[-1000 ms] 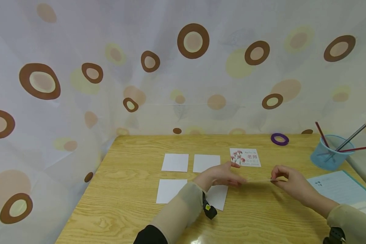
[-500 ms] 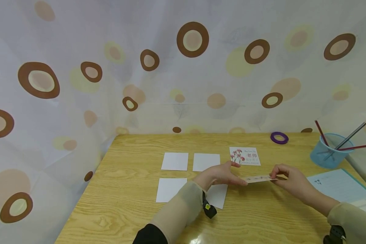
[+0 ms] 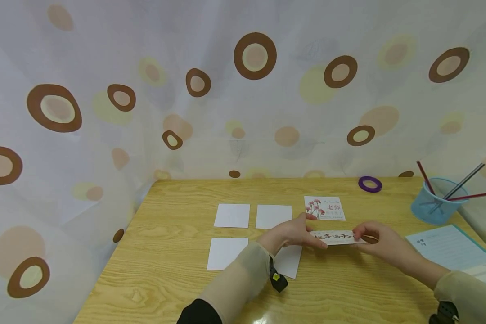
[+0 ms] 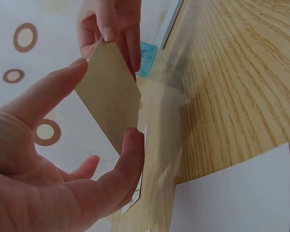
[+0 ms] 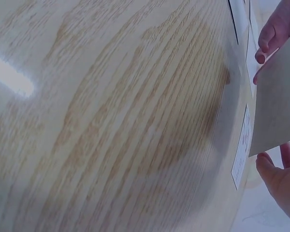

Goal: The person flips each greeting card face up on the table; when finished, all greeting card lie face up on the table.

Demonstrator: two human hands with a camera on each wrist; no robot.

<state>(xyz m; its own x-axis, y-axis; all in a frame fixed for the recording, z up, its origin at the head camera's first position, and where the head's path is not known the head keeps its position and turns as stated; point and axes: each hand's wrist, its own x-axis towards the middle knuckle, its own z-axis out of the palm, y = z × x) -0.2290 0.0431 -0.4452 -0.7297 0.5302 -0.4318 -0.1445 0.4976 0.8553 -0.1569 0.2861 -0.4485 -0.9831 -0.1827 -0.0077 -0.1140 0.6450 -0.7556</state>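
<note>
A small card with brush-written characters (image 3: 335, 237) is held between both hands just above the table, tilted toward the head camera. My left hand (image 3: 295, 232) holds its left end, thumb in front, fingertips at the edges. At the right end, my right hand (image 3: 382, 243) pinches it between thumb and fingers. The left wrist view shows the card's plain tan back (image 4: 111, 87). Behind the hands lies a flower-printed card (image 3: 325, 208). Several blank white cards lie to the left, including a back one (image 3: 232, 215) and a front one (image 3: 227, 253); my left forearm partly covers another (image 3: 289, 261).
A purple ring (image 3: 370, 184) lies near the table's back edge. At the right stand a light-blue pencil cup (image 3: 436, 204) with several pencils and, before it, a notebook (image 3: 453, 252). Patterned curtain (image 3: 210, 112) hangs behind and at the left of the wooden table (image 3: 146, 270).
The held card has turned from edge-on to showing its written face. My right hand has shifted slightly left; my left hand stays nearly in place.
</note>
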